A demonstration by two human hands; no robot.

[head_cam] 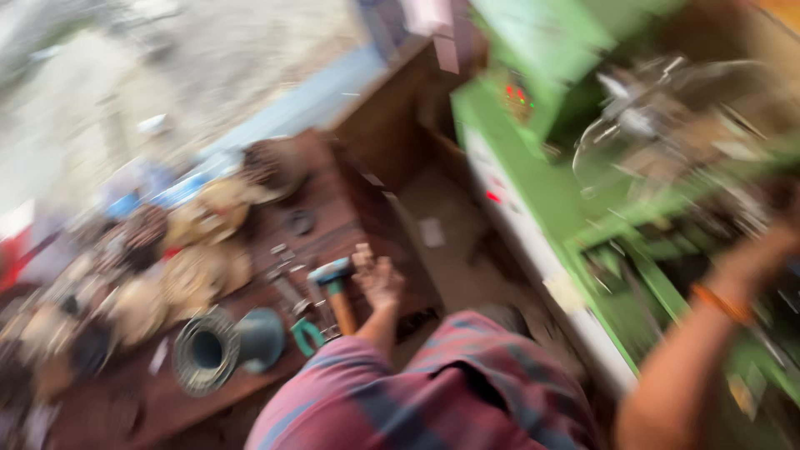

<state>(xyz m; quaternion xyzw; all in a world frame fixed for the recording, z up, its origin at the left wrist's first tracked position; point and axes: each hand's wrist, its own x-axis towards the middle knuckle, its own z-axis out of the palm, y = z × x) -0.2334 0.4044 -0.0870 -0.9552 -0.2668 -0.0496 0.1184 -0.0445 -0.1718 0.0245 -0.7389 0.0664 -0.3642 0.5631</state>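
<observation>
The whole view is smeared by motion. My left hand [379,279] reaches out from a red and blue checked sleeve to the edge of a brown workbench [333,208]. It is right beside a hammer [335,287] with a blue head and a wooden handle. The blur hides whether the fingers hold anything. My right arm, with an orange band at the wrist, stretches to a green machine [533,175] on the right. My right hand [779,237] lies against the machine's dark parts at the frame edge, and its grip is unclear.
A teal flanged pipe fitting [221,346] lies on the bench near the front, with a small teal tool [307,334] next to it. Several round rusty metal parts [200,250] crowd the bench's left side. A narrow strip of floor [454,250] separates bench and machine.
</observation>
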